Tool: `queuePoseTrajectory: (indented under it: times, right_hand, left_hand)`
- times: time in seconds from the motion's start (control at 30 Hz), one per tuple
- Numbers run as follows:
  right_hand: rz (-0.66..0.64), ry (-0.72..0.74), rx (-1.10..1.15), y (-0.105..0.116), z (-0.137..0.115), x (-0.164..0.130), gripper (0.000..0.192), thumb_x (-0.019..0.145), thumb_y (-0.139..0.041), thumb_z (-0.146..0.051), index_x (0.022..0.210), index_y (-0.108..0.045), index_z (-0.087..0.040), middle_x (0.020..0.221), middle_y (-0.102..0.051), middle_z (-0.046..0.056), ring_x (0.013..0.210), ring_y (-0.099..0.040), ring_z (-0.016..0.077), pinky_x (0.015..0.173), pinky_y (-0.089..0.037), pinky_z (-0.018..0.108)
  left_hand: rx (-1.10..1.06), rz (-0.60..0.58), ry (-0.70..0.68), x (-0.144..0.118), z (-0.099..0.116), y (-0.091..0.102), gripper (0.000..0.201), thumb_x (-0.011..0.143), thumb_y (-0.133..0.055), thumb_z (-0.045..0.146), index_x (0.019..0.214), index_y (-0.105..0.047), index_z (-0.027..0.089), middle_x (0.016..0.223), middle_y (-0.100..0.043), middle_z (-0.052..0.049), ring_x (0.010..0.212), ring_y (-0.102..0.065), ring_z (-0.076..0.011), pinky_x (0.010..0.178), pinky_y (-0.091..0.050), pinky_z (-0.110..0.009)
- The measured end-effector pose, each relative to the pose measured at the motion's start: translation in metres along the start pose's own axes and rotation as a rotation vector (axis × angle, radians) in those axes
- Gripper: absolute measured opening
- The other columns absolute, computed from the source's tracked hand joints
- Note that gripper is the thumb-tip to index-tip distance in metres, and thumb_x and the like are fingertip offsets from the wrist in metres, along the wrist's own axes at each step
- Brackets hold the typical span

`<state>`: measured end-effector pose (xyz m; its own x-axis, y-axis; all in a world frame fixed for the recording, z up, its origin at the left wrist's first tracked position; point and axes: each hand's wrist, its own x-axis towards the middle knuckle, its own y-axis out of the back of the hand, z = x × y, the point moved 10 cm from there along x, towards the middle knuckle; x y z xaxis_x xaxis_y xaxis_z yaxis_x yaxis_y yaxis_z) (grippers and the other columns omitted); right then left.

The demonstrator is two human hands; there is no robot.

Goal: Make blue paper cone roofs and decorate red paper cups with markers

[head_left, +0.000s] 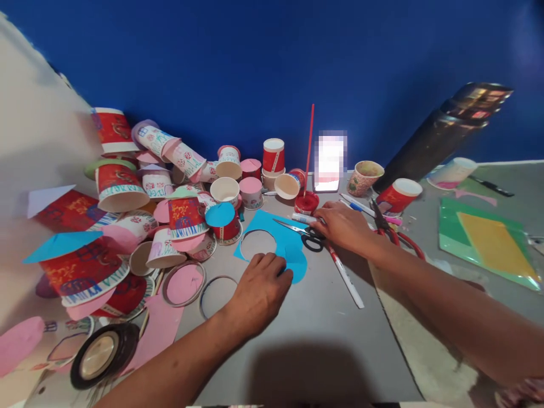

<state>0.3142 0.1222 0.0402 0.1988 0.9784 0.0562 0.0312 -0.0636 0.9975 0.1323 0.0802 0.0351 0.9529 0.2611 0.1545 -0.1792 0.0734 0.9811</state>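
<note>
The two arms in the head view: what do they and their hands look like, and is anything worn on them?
They are a person's own. The left hand and right hand are ungloved, and both wrists show no watch or bracelet. Both visible forearms are bare. Patterned cloth shows by the right arm; whether it's a sleeve is unclear.

At the back of the desk, a lit phone, its screen pixelated, is stood upright before a blue wall. To its right, a patterned cup is set near the foot of a dark cylinder, which is seen slanting up to the right. Farther right, green and yellow sheets in clear plastic are laid flat, with a black pen placed behind them.
</note>
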Motion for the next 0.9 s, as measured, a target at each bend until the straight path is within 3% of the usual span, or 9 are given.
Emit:
queuePoseTrajectory:
  times: [0.13,0.23,0.33,0.47,0.6,0.77,0.9]
  right_hand:
    - [0.104,-0.058,0.098,0.01,0.009,-0.008,0.021,0.093,-0.061,-0.038,0.096,-0.071,-0.019,0.093,-0.073,0.01,0.091,-0.065,0.0272,0.067,-0.039,0.031]
    - [0.216,-0.103,0.379,0.03,0.013,-0.021,0.019,0.088,-0.064,-0.037,0.094,-0.071,-0.021,0.084,-0.072,0.005,0.072,-0.062,0.021,0.064,-0.04,0.03]
    - [0.278,-0.09,0.628,0.046,0.007,-0.032,0.017,0.084,-0.066,-0.037,0.091,-0.07,-0.022,0.076,-0.07,0.001,0.061,-0.057,0.0167,0.06,-0.042,0.029]
    - [0.305,-0.012,0.692,0.055,-0.008,-0.041,0.012,0.083,-0.066,-0.034,0.086,-0.068,-0.022,0.073,-0.067,0.0,0.059,-0.054,0.0143,0.058,-0.042,0.027]
    - [0.328,0.113,0.599,0.058,-0.02,-0.043,0.01,0.084,-0.065,-0.03,0.085,-0.068,-0.021,0.077,-0.068,0.001,0.063,-0.055,0.0141,0.062,-0.042,0.028]
    - [0.327,-0.019,0.704,0.049,0.0,-0.04,0.015,0.082,-0.067,-0.033,0.087,-0.069,-0.02,0.074,-0.067,0.0,0.058,-0.053,0.0132,0.058,-0.043,0.027]
    - [0.276,-0.045,0.862,0.042,0.003,-0.036,0.017,0.08,-0.069,-0.035,0.087,-0.069,-0.02,0.079,-0.068,0.001,0.064,-0.059,0.0152,0.06,-0.047,0.028]
  left_hand:
    - [-0.083,0.058,0.017,-0.001,-0.004,0.003,0.019,0.1,-0.051,0.022,0.095,-0.069,0.018,0.098,-0.064,-0.009,0.095,-0.054,-0.024,0.084,-0.044,-0.041]
    - [-0.128,0.08,0.043,0.0,-0.007,0.002,0.022,0.101,-0.048,0.022,0.096,-0.07,0.018,0.099,-0.065,-0.008,0.094,-0.054,-0.0235,0.084,-0.043,-0.042]
    - [-0.138,0.077,0.074,0.0,-0.009,0.0,0.019,0.1,-0.05,0.021,0.103,-0.068,0.017,0.101,-0.065,-0.009,0.097,-0.054,-0.025,0.085,-0.044,-0.042]
    - [-0.114,0.086,0.072,0.0,-0.009,0.0,0.018,0.097,-0.053,0.019,0.11,-0.066,0.017,0.114,-0.063,-0.012,0.112,-0.051,-0.0296,0.092,-0.043,-0.047]
    - [-0.113,0.078,0.062,0.0,-0.009,-0.001,0.019,0.099,-0.052,0.02,0.113,-0.065,0.018,0.116,-0.064,-0.011,0.117,-0.051,-0.0293,0.094,-0.042,-0.047]
    - [-0.126,0.032,-0.06,-0.001,0.004,-0.002,0.022,0.099,-0.056,0.033,0.111,-0.064,0.016,0.117,-0.065,-0.012,0.121,-0.053,-0.0291,0.099,-0.039,-0.048]
    - [-0.141,0.019,-0.205,-0.006,0.023,0.001,0.025,0.099,-0.058,0.039,0.108,-0.065,0.017,0.119,-0.067,-0.012,0.124,-0.053,-0.0289,0.106,-0.035,-0.049]
